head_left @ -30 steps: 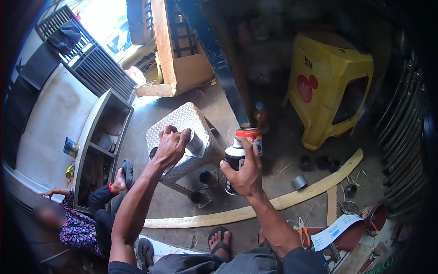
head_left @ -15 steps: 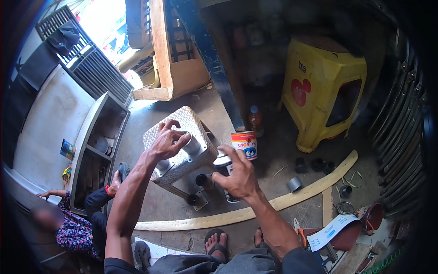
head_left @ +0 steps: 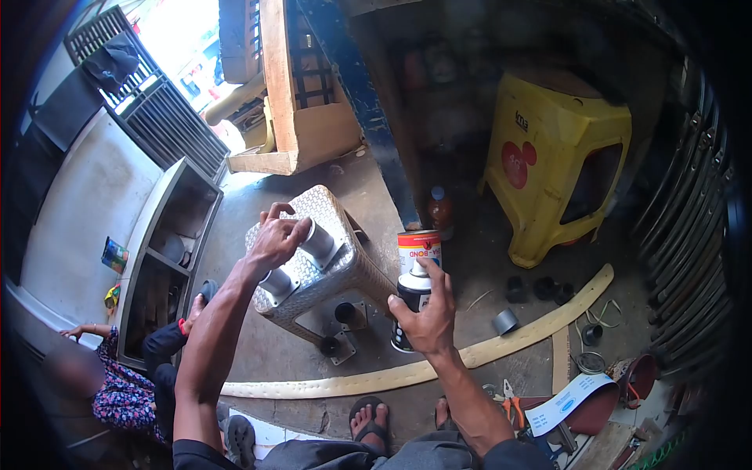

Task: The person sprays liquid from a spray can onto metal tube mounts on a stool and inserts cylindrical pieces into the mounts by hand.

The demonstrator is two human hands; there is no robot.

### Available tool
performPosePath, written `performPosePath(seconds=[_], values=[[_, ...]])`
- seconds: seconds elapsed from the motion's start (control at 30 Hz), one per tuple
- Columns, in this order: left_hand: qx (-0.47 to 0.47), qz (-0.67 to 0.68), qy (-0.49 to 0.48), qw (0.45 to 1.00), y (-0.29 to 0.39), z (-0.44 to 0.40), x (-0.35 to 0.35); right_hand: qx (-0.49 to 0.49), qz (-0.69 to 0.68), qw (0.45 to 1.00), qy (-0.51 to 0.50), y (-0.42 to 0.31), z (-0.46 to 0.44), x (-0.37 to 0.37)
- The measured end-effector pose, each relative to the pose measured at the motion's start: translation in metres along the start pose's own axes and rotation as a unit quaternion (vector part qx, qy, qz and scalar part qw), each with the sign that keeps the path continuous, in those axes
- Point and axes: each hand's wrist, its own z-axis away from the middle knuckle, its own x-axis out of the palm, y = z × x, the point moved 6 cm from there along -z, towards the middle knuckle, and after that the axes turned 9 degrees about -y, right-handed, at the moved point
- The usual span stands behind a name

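Two grey tubes (head_left: pixel 319 241) stand on the stool (head_left: pixel 313 205). Your left hand (head_left: pixel 274 241) has a loose, half-open grip, its thumb by the farther tube's rim; contact is unclear. Your right hand (head_left: pixel 427 317) curls around the spray can (head_left: pixel 409 294), one finger at its nozzle, near the tin (head_left: pixel 410 243). Black tubes (head_left: pixel 347 313) sit beside the stool.

Two grey flanged tubes (head_left: pixel 318 243) stand on the pale stool (head_left: pixel 315 205), a black spray can (head_left: pixel 408 298) upright near it.
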Motion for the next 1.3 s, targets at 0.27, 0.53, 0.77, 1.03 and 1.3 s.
performPosePath(seconds=[0.27,0.53,0.77,1.03,1.3], values=[[-0.168,-0.057,-0.054,0.983,-0.044,-0.028,-0.020,0.038,0.011,0.999,-0.011,0.007,0.015,0.001],[-0.297,0.033,-0.025,0.954,-0.129,-0.053,-0.004,0.036,0.048,0.998,-0.024,0.016,0.025,-0.010],[-0.180,0.079,0.122,0.973,-0.043,0.025,-0.042,0.161,0.008,0.986,-0.037,0.048,0.072,-0.041],[-0.127,0.094,0.033,0.987,-0.036,0.085,-0.043,0.221,0.021,0.973,-0.059,0.056,0.094,-0.059],[-0.167,-0.006,-0.081,0.983,-0.062,0.077,0.012,0.174,-0.022,0.979,-0.101,0.059,0.099,-0.052]])
